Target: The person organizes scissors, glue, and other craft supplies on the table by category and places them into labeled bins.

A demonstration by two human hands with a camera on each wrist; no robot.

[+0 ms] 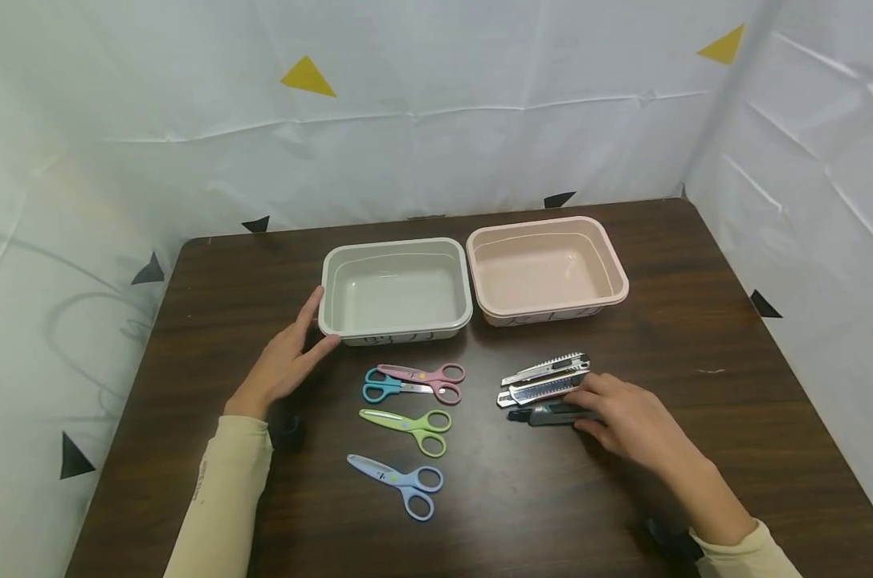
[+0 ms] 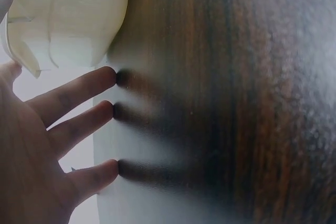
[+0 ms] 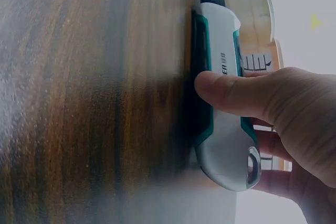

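Observation:
My right hand (image 1: 634, 421) pinches a grey and green utility knife (image 3: 227, 135) low over the table, thumb on one side and fingers behind it. Its dark tip points left in the head view. Just beyond it lie two silver snap-off cutters, one (image 1: 537, 391) close to my fingers and another (image 1: 544, 369) farther back. My left hand (image 1: 280, 368) rests at the near left corner of the pale grey bin (image 1: 400, 301), thumb and index finger spread at its rim. In the left wrist view, the other fingertips (image 2: 107, 77) reach down to the table, fairly straight.
A pink bin (image 1: 544, 277) stands right of the grey one. Between my hands lie pink scissors (image 1: 436, 376) overlapping teal scissors (image 1: 384, 387), then green scissors (image 1: 416, 425) and light blue scissors (image 1: 403, 479) nearer me. White sheeting (image 1: 436, 168) borders the dark wooden table (image 1: 523, 514).

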